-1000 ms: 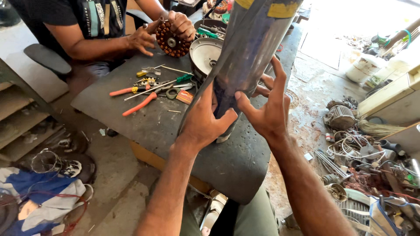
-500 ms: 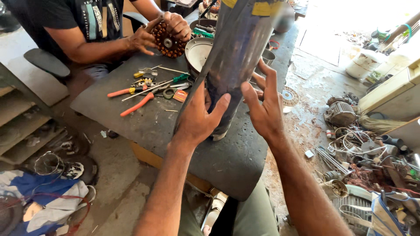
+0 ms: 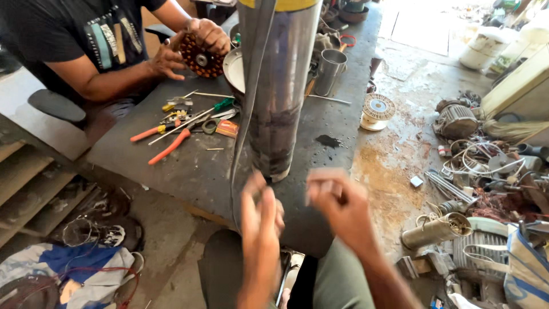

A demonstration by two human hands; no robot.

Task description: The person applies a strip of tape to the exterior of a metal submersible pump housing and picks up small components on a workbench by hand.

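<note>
A tall steel cylinder (image 3: 280, 91) stands upright on the dark workbench (image 3: 194, 166), with a flat grey strap hanging down its left side. My left hand (image 3: 260, 214) and my right hand (image 3: 337, 203) are both off it, blurred, just in front of its base near the bench's front edge. Both hands hold nothing and their fingers are loosely spread. Across the bench another person's hands hold a round copper-wound motor part (image 3: 201, 57).
Orange-handled pliers (image 3: 170, 146), screwdrivers (image 3: 154, 131) and a green-handled tool (image 3: 220, 106) lie left of the cylinder. A small steel cup (image 3: 330, 70) and a metal bowl (image 3: 233, 68) stand behind. Motors (image 3: 456, 120), wire coils and scrap cover the floor at right.
Both my hands have let go of the cylinder and pulled back toward me. The cylinder now stands upright on the bench instead of leaning in my grip.
</note>
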